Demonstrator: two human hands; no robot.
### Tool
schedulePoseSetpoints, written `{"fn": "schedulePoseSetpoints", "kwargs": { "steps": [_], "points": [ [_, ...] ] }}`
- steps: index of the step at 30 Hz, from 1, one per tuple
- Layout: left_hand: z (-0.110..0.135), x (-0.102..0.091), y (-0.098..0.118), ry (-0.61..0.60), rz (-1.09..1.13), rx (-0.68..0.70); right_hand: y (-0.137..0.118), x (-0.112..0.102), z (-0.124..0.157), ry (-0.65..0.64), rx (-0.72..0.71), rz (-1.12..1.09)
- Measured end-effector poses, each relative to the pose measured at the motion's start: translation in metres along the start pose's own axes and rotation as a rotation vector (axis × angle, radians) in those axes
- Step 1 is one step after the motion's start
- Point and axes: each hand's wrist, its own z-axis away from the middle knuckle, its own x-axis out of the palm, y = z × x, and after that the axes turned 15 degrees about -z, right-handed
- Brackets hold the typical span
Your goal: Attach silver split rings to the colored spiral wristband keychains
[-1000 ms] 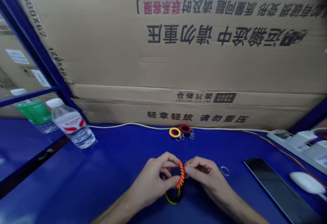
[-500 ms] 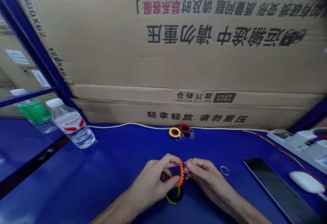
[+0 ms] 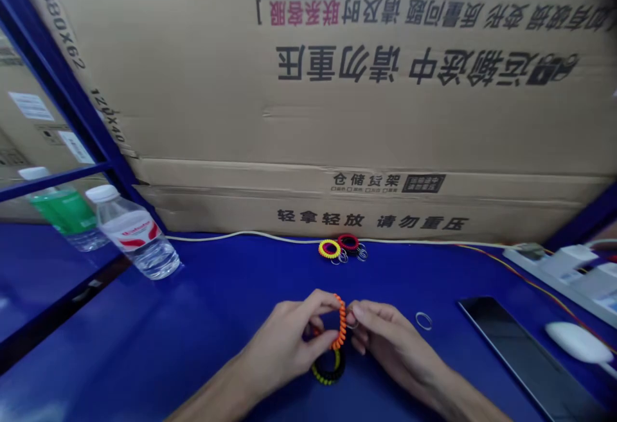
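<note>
An orange spiral coil bracelet (image 3: 342,322) stands on edge in the fingers of my left hand (image 3: 294,335), thumb below and fingertips above. Close against its right side, my right hand (image 3: 385,332) pinches a small metal split ring (image 3: 353,323); the fingertips partly cover the ring, and I cannot tell whether it is hooked on the coil. Beneath the orange coil, black and yellow-green coil bracelets (image 3: 328,377) lie on the blue table (image 3: 241,300), partly hidden by my left hand. A loose metal ring (image 3: 423,321) rests to the right of my right hand.
Yellow (image 3: 330,249) and red (image 3: 348,242) coil bracelets with metal rings lie near the large cardboard box (image 3: 289,139). Water bottles (image 3: 137,236) stand at left. A dark phone-like slab (image 3: 520,351), a white mouse-shaped object (image 3: 578,343) and a power strip (image 3: 569,281) are at right.
My right hand's lower fingers have loosened and spread a little beneath the split ring. The orange coil has stayed nearly in place in my left hand.
</note>
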Motion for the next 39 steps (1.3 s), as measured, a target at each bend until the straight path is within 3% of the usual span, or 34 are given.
{"fn": "schedulePoseSetpoints", "kwargs": {
  "steps": [5,10,13,19,25,27,32,37,39],
  "points": [
    [-0.0037,-0.0017,0.0014,-0.022,0.222,-0.125,-0.002,0.0024,0.0016,-0.021,-0.158,0.113],
    [0.0,0.0003,0.0008,0.001,0.077,-0.027,-0.001,0.0005,0.0014,-0.038,0.015,-0.04],
    [0.0011,0.0014,-0.0004,0.012,-0.005,0.024,-0.0003,-0.002,0.0007,-0.032,0.043,-0.057],
    [-0.0024,-0.0008,0.0014,-0.042,0.225,-0.092,-0.0032,0.0042,0.0047,-0.071,-0.175,0.162],
    [0.0026,0.0007,-0.0017,0.012,-0.085,0.113,-0.0033,0.0022,0.0042,0.032,0.076,-0.053],
    [0.0021,0.0009,-0.0024,0.027,-0.104,0.092,-0.0042,0.0015,0.0041,0.025,0.077,-0.029],
    [-0.0021,-0.0005,0.0019,-0.006,0.142,-0.077,-0.0076,0.004,0.0069,0.016,-0.037,0.033],
    [0.0015,-0.0006,-0.0001,0.012,-0.036,0.044,-0.0079,-0.0014,0.0053,0.038,0.159,-0.039],
    [0.0024,-0.0004,-0.0023,0.02,-0.111,0.072,-0.0073,-0.0036,0.0042,0.028,0.173,-0.041]
  ]
}}
